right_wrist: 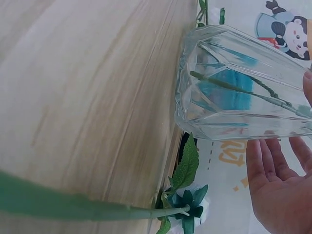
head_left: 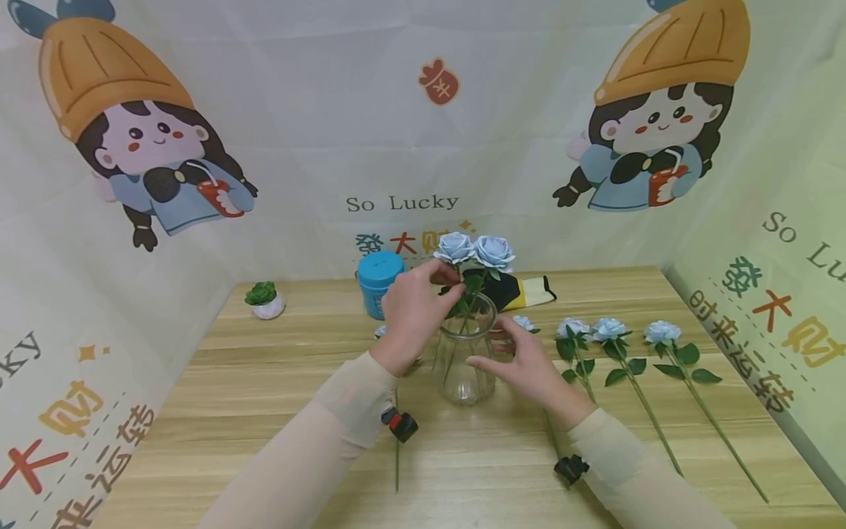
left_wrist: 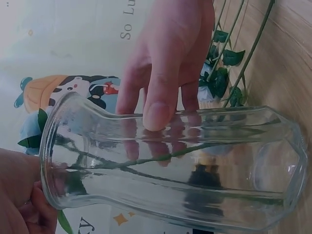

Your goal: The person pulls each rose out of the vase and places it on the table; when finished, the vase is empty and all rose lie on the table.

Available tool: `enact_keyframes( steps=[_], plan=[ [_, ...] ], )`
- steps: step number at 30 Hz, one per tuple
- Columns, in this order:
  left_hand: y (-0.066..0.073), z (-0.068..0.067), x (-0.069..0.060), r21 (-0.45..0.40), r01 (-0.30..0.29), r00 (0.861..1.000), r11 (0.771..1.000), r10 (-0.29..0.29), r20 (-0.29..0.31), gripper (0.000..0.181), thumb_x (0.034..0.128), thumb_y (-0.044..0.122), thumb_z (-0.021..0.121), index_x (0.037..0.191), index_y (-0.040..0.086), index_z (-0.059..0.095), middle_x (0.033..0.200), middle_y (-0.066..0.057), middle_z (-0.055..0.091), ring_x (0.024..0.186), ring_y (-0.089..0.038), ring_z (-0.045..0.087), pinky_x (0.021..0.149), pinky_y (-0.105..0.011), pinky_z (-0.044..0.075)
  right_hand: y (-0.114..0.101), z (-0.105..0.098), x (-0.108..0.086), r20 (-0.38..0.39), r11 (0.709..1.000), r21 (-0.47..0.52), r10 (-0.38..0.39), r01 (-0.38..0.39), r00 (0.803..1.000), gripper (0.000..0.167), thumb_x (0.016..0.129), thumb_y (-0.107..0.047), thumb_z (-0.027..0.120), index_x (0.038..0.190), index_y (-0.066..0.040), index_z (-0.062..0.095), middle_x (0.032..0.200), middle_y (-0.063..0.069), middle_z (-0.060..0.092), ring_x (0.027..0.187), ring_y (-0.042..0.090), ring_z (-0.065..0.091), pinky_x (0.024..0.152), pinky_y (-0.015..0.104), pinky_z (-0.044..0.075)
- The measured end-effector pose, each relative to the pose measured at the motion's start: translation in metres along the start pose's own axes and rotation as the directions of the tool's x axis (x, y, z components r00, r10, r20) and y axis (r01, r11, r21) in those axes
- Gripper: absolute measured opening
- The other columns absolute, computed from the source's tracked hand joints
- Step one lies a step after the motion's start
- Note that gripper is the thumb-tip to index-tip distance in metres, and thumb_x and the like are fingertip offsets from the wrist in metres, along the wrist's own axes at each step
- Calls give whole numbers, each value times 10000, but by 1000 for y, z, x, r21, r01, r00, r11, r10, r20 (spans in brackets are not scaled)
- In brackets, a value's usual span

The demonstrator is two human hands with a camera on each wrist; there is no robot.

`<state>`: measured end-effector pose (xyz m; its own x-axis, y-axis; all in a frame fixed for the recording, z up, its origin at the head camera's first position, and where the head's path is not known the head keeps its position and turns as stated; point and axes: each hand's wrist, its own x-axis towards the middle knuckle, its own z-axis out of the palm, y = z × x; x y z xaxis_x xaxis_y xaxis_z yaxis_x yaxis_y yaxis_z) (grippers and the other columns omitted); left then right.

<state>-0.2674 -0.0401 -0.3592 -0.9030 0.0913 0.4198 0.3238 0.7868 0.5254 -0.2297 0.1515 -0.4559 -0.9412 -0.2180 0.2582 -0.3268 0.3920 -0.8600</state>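
Note:
A clear glass vase [head_left: 467, 386] stands upright on the table with two light-blue roses in it, a left rose [head_left: 454, 247] and a right rose [head_left: 493, 252]. Their green stems cross inside the glass, plain in the left wrist view. At the rim, my left hand [head_left: 418, 305] pinches a rose stem just under the blooms; the fingertips are partly hidden by leaves. My right hand [head_left: 529, 364] holds the vase's right side, thumb [left_wrist: 158, 116] in front and fingers behind, showing through the glass.
Several loose roses [head_left: 609, 328] lie to the right, one partly behind the right hand. Another rose [head_left: 396, 466] lies beneath the left forearm. Behind are a blue canister [head_left: 381, 266], a black-and-yellow item [head_left: 507, 292] and a small potted plant [head_left: 266, 301]. A printed cloth [head_left: 330, 132] backs the table.

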Motion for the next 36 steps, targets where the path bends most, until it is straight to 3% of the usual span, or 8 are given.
enact_keyframes(
  steps=[7,14,24,32,36],
  plan=[
    [-3,-1,-2,-141,-8,998,990,-1,-64,81,913,370,788,955,312,749,949,151,775,660,-77,639,447,-297,425,-1,0,1,4,1000,11,-8,8,1000,636,865,-274,859,1396,-89,563,1320,104,653,1244,323,647,1039,473,585],
    [-2,-3,-1,-222,-73,990,972,44,-134,68,920,333,780,955,283,749,940,129,775,521,-84,529,415,-277,383,1,0,2,0,1000,21,-13,13,1000,621,863,-254,861,1383,-84,568,1315,110,655,1242,333,644,1042,488,581],
    [0,-6,-1,-333,-130,976,934,62,-207,53,919,267,786,960,241,762,942,88,781,486,-90,529,418,-246,401,1,1,0,-3,1000,19,-13,13,1000,624,857,-271,866,1379,-95,573,1321,99,654,1244,317,646,1038,465,587],
    [1,-11,2,-424,-146,974,894,55,-219,44,932,231,769,954,192,763,937,48,778,566,-115,610,499,-207,483,2,1,0,-7,1000,23,-19,20,1000,640,852,-262,869,1392,-93,570,1321,95,658,1236,311,650,1036,447,590],
    [0,-11,1,-436,-110,985,893,39,-168,46,923,216,774,950,181,767,928,38,774,593,-111,617,508,-213,487,2,1,-1,-9,999,26,-20,21,1000,635,855,-265,866,1394,-107,569,1327,97,657,1243,312,646,1042,457,585]
  ],
)
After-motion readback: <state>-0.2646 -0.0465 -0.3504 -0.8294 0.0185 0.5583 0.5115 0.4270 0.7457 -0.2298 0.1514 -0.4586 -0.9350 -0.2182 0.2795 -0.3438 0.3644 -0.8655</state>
